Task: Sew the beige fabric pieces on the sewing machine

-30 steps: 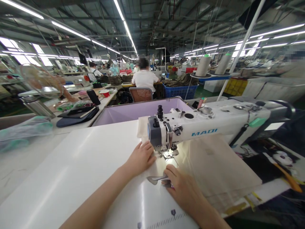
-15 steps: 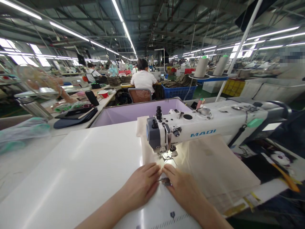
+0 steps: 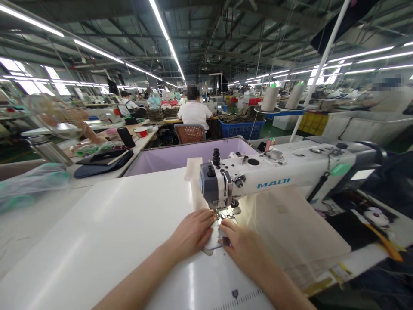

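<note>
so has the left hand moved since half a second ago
Yes. Judged against the sewing machine, the left hand has moved forward, away from the person and closer to the presser foot.

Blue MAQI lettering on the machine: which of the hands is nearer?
Right. The right hand is below and left of the lettering; the left hand is also below, farther left.

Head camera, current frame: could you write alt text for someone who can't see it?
A person's left hand and right hand are close together just in front of the needle area of a white MAQI sewing machine. Beige fabric spreads beneath the machine's arm. Beyond a lilac bin, a person in white sits facing away.
</note>
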The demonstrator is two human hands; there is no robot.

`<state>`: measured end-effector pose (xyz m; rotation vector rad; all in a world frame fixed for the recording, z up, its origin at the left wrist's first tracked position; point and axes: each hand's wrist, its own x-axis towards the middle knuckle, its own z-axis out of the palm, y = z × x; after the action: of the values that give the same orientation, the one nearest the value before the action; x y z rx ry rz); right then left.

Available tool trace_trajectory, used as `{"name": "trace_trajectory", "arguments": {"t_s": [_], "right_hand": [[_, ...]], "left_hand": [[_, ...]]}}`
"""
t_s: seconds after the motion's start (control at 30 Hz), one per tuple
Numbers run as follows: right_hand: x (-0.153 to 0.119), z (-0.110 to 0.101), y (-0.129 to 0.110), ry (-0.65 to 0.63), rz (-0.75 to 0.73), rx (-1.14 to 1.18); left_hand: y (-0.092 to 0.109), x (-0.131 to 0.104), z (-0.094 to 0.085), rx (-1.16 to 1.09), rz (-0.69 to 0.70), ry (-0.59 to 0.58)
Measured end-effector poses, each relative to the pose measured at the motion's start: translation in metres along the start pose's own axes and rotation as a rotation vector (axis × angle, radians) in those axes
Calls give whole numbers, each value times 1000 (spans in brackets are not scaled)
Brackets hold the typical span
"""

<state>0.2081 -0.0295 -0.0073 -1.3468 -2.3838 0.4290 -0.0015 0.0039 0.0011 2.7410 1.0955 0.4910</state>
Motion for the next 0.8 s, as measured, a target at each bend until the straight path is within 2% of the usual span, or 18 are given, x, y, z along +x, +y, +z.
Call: {"name": "trace_trajectory", "arguments": {"t_s": [0.17, 0.37, 0.6, 0.7, 0.8], "right_hand": [[-3, 2, 0, 9, 13, 25], [-3, 2, 0, 4, 18, 26], [-6, 2, -2, 13, 27, 46], [-11, 1, -2, 26, 41, 83], [-19, -2, -1, 37, 42, 140]], "left_hand": [[-1, -5, 7, 17, -15, 31], [2, -2, 1, 11, 9, 19], [2, -2, 1, 61, -25, 12], [16, -7, 3, 110, -103, -2], [41, -16, 2, 93, -154, -60]]}}
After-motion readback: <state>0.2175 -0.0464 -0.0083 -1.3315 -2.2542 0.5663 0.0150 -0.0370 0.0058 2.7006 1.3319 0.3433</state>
